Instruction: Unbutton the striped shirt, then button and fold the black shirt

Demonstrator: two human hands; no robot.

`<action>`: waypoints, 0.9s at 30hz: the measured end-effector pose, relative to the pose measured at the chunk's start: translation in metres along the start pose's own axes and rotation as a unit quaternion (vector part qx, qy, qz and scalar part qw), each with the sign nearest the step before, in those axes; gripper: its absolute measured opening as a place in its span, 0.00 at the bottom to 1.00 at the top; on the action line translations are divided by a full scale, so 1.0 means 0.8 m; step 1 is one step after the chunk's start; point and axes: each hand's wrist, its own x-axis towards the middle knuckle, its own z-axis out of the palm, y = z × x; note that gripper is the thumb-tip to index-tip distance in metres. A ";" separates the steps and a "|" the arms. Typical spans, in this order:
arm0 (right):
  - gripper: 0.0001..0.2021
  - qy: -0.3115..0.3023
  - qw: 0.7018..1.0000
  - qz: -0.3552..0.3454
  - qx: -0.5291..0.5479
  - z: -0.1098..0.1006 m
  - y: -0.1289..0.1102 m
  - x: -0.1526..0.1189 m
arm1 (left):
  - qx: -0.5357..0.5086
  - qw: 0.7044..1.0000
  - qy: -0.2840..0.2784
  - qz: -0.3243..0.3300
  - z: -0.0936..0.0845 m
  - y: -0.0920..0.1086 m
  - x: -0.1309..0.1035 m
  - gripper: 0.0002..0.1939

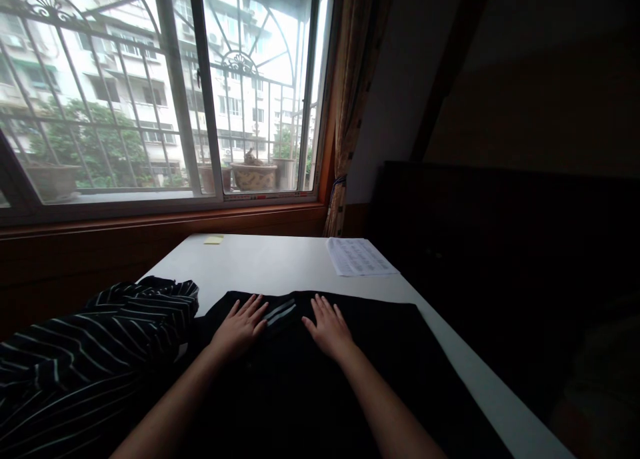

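A black garment (400, 359) lies spread over the near part of the table, its far edge running across in front of both hands. My left hand (240, 327) rests flat on it with fingers apart. To the right, my right hand (329, 327) also presses flat on the cloth, fingers stretched forward. Between the hands shows a patch with pale grey stripes (281, 313). Which kind of garment it is cannot be made out in the dark. At the left, a bunched black cloth with white stripes (100, 339) lies beside the garment.
The white table (265, 262) reaches toward the window (250, 112). A yellow sticky note (213, 239) lies near its far left corner, and printed sheets (361, 257) lie at the far right. A tied curtain (343, 145) hangs behind. The right side of the room is dark.
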 end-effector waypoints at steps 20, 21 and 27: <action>0.17 0.110 0.986 0.111 -0.052 -0.034 0.136 -0.066 | -0.006 1.000 -0.012 -0.020 -0.004 0.003 0.002 0.29; 0.21 0.115 0.985 0.112 -0.055 -0.038 0.141 -0.069 | -0.004 1.000 -0.014 -0.021 -0.005 0.003 0.002 0.29; 0.30 0.091 0.992 0.078 -0.047 -0.045 0.132 -0.087 | 0.009 1.000 -0.015 -0.019 -0.005 0.004 0.000 0.29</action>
